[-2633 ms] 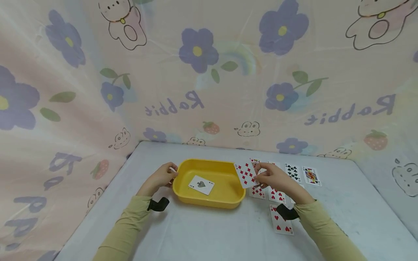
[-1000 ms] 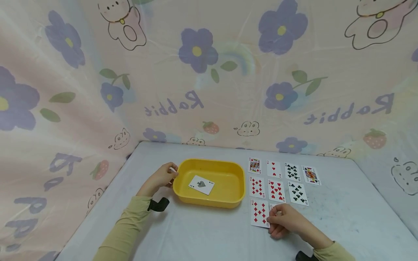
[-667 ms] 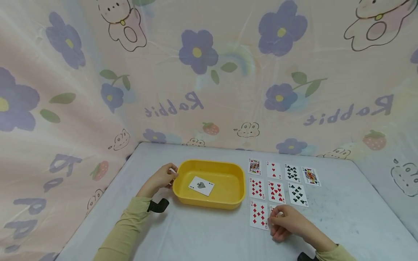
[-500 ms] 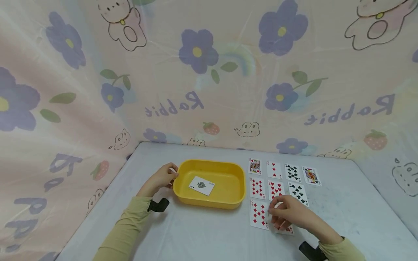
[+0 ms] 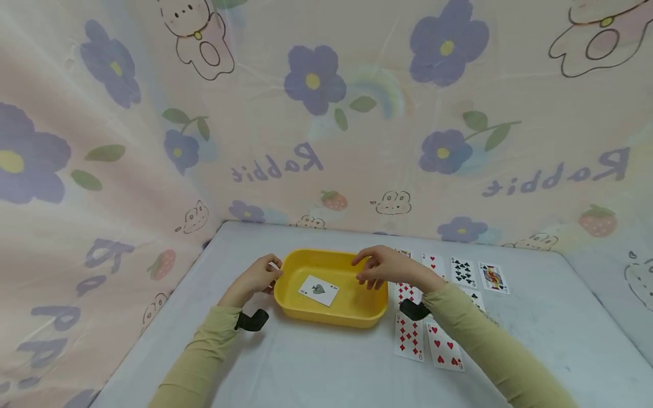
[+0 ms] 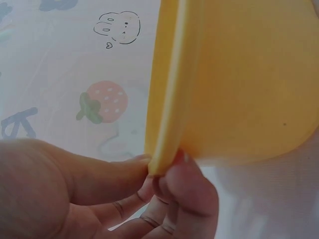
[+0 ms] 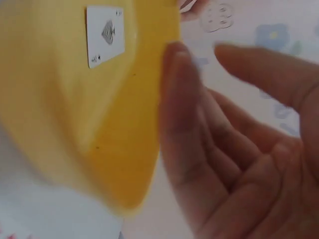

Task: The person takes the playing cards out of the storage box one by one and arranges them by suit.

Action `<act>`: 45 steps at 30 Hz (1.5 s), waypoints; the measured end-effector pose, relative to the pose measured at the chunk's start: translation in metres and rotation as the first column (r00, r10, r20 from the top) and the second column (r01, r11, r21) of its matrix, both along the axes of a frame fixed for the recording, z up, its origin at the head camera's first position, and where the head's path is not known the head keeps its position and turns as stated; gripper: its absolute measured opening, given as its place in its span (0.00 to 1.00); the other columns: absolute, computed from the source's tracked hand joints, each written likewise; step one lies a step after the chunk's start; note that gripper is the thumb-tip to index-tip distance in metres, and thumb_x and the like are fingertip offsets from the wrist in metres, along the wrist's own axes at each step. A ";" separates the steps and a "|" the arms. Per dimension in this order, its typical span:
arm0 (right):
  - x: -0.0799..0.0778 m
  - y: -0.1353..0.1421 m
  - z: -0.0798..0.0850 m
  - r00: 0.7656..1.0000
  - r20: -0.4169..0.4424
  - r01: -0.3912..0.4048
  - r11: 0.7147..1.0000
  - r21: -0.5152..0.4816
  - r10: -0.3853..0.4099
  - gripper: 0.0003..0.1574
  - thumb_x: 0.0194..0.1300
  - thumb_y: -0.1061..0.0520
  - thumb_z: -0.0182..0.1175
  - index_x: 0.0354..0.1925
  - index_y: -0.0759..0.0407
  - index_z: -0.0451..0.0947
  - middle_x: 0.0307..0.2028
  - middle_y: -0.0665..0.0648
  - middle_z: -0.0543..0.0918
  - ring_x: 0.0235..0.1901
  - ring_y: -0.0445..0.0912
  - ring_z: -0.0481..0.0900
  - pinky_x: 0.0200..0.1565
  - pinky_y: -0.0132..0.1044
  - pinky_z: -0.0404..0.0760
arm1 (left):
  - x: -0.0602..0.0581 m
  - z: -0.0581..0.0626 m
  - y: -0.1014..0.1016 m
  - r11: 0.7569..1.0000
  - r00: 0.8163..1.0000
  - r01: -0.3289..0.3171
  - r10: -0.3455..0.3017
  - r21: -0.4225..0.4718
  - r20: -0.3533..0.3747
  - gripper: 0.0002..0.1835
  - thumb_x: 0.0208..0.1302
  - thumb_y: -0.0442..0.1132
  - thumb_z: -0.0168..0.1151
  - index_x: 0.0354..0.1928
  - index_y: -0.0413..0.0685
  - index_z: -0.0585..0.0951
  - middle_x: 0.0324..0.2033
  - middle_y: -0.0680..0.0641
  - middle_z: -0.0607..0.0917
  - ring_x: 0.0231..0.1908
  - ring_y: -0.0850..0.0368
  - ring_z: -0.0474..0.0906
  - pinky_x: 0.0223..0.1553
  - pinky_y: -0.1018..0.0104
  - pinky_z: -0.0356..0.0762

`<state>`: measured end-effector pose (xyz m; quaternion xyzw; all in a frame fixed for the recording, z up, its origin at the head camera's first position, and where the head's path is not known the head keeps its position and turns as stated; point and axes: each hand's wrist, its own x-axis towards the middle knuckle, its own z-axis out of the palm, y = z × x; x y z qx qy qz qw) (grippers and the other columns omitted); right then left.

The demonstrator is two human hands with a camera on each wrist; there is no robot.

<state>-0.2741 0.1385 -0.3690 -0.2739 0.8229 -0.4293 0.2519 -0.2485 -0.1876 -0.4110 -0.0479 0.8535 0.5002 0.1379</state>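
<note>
A yellow tray [image 5: 334,320] stands mid-table with one playing card, the ace of spades [image 5: 318,290], lying face up in it. At the tray's left end my left hand [image 5: 257,276] pinches the rim between thumb and fingers, which the left wrist view shows close up. My right hand [image 5: 382,266] hovers over the tray's right end, holding nothing, with thumb and index finger apart. In the right wrist view its fingers [image 7: 182,129] look loosely bent and a little blurred. Below the right forearm lie the nine of diamonds [image 5: 410,337] and the six of hearts [image 5: 445,347].
Several more face-up cards lie in rows right of the tray, among them a club card [image 5: 463,272] and a face card [image 5: 493,277]. The right arm partly hides others. A patterned cloth wall [image 5: 316,141] rises behind the white table [image 5: 306,362].
The right hand laid the nine of diamonds on the table beside the six of hearts, let go, and moved up and left over the tray. The left hand has stayed on the rim.
</note>
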 end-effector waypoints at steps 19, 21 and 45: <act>-0.030 -0.091 -0.043 0.988 0.076 -0.147 0.976 0.164 0.136 0.36 0.59 0.65 0.66 0.64 0.62 0.66 0.31 0.56 0.81 0.28 0.46 0.79 0.36 0.37 0.81 | 0.002 -0.004 -0.001 1.000 1.000 0.001 -0.001 0.015 -0.018 0.08 0.71 0.33 0.52 0.48 0.39 0.70 0.35 0.39 0.78 0.26 0.51 0.76 0.25 0.62 0.79; -0.030 -0.096 -0.046 0.989 0.059 -0.142 0.973 0.180 0.133 0.36 0.57 0.65 0.67 0.63 0.62 0.67 0.31 0.56 0.80 0.27 0.45 0.77 0.34 0.35 0.80 | 0.002 -0.003 -0.001 1.000 1.000 -0.001 0.001 0.012 -0.021 0.08 0.72 0.33 0.51 0.49 0.39 0.70 0.36 0.38 0.78 0.27 0.51 0.76 0.25 0.61 0.79; -0.039 -0.099 -0.059 0.992 -0.016 -0.123 0.973 0.193 0.128 0.35 0.51 0.68 0.72 0.55 0.61 0.68 0.22 0.54 0.74 0.19 0.44 0.70 0.23 0.31 0.71 | 0.002 -0.001 0.000 1.000 1.000 -0.002 0.002 -0.010 -0.014 0.08 0.72 0.33 0.50 0.49 0.39 0.69 0.37 0.39 0.78 0.28 0.51 0.77 0.25 0.63 0.79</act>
